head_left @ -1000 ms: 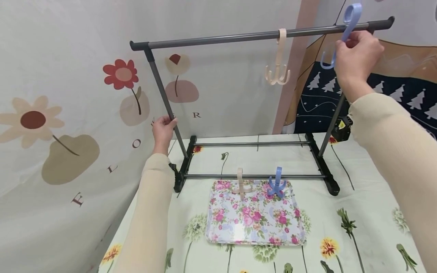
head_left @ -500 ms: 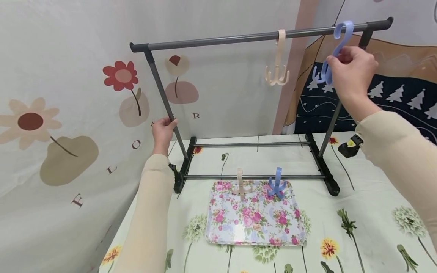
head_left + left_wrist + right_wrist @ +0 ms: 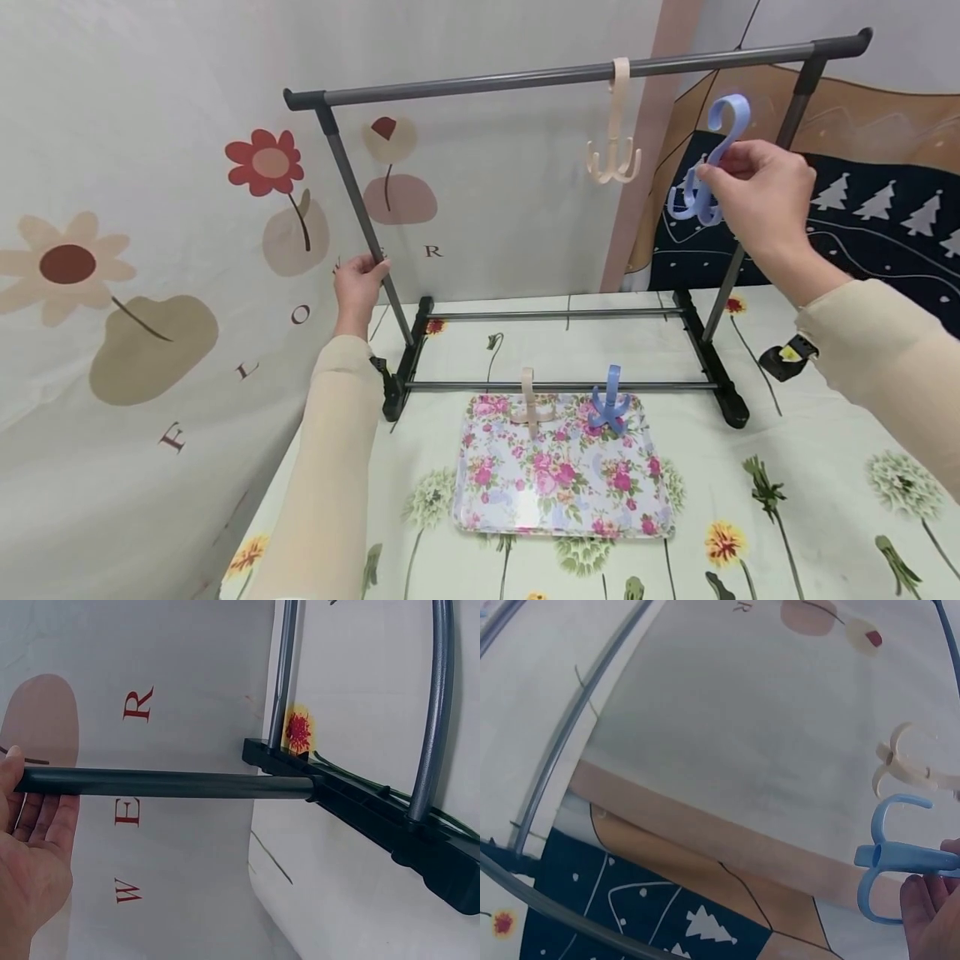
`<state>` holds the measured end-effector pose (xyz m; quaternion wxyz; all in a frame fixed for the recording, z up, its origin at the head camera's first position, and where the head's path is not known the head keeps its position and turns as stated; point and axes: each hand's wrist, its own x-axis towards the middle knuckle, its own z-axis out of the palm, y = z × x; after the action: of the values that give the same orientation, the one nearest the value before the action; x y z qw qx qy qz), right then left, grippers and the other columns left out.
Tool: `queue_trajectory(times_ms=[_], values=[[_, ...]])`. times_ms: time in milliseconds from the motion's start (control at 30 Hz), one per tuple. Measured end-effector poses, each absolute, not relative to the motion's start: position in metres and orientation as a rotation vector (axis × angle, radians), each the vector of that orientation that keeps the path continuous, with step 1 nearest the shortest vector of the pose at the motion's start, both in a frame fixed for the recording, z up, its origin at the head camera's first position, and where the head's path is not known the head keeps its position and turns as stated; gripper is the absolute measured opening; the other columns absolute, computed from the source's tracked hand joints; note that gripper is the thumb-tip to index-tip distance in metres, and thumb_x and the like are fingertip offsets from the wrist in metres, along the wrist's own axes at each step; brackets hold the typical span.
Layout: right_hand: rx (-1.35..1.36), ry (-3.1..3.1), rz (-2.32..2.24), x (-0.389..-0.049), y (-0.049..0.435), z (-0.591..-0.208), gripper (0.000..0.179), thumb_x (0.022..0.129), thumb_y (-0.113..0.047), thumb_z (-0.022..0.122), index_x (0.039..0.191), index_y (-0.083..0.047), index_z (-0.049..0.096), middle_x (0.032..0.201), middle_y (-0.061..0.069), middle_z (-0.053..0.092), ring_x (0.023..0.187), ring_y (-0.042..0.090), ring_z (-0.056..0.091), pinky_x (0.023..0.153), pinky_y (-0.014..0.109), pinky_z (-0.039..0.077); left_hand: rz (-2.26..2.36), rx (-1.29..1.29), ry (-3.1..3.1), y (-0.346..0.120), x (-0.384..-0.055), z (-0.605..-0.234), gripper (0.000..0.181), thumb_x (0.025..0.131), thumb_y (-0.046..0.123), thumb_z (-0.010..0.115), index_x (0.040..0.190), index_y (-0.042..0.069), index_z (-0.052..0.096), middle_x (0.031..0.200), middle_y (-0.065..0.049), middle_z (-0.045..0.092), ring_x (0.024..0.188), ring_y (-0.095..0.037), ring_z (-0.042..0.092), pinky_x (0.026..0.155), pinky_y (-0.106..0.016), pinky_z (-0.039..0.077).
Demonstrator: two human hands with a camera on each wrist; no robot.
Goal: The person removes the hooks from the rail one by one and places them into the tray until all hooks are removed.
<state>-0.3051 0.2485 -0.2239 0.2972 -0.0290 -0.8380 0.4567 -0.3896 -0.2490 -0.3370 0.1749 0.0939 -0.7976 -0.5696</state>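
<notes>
My right hand [image 3: 768, 196] pinches a blue multi-prong hanging hook [image 3: 729, 133] by its stem, below the top rail [image 3: 495, 82] of a grey garment rack. In the right wrist view the prongs of that blue hook [image 3: 877, 855] point away from the fingers. A beige multi-prong hook [image 3: 617, 125] hangs from the rail, left of the blue one. My left hand [image 3: 357, 292] grips the rack's left upright [image 3: 352, 179] partway up. In the left wrist view, thumb and fingers of the left hand [image 3: 34, 847] lie on either side of that pole.
A second beige hook [image 3: 529, 408] and another blue hook [image 3: 611, 404] lie on a floral tray [image 3: 562, 492] before the rack. Two low bars join the black feet [image 3: 708, 358]. A patterned cloth [image 3: 825, 500] covers the table, and a printed curtain [image 3: 187, 208] stands behind.
My right hand has brought the blue hook down and to the left, from rail height to below the rail. The left hand keeps its place on the upright.
</notes>
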Motion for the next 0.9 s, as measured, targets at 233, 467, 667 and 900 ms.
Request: queue_trajectory(times_ms=[233,467,667,900], values=[[-0.005,-2.305,1.118,-0.295,0.237,-0.235,0.048,0.094,-0.044,0.065,0.129,-0.011,0.066,0.121,0.006,0.07,0.109,0.013,0.066,0.095,0.028,0.049,-1.63,0.271,-2.26,-0.25,-0.389,-0.338,0.032,0.098,0.029,0.065,0.121,0.007,0.066,0.117,-0.008,0.063,0.111,-0.022,0.056,0.1,-0.039,0.043],[0.004,-2.322,1.081,-0.285,0.23,-0.245,0.048,0.094,-0.046,0.064,0.126,-0.009,0.067,0.118,0.009,0.07,0.109,0.021,0.061,0.086,0.025,0.045,-1.635,0.275,-2.253,-0.249,-0.39,-0.338,0.032,0.097,0.03,0.065,0.119,0.007,0.066,0.116,-0.007,0.063,0.11,-0.021,0.056,0.099,-0.039,0.042],[0.018,-2.334,1.104,-0.281,0.226,-0.253,0.05,0.094,-0.047,0.064,0.124,-0.007,0.067,0.119,0.012,0.069,0.114,0.027,0.059,0.083,0.03,0.042,-1.624,0.264,-2.254,-0.248,-0.389,-0.338,0.033,0.097,0.03,0.066,0.12,0.006,0.066,0.115,-0.008,0.063,0.11,-0.022,0.057,0.098,-0.038,0.043],[0.111,-2.346,1.134,-0.273,0.215,-0.266,0.04,0.093,-0.042,0.067,0.115,-0.008,0.07,0.108,0.008,0.073,0.102,0.018,0.062,0.082,0.029,0.046,-1.63,0.262,-2.246,-0.248,-0.389,-0.339,0.033,0.097,0.03,0.066,0.119,0.006,0.066,0.115,-0.008,0.064,0.111,-0.022,0.057,0.099,-0.039,0.042]])
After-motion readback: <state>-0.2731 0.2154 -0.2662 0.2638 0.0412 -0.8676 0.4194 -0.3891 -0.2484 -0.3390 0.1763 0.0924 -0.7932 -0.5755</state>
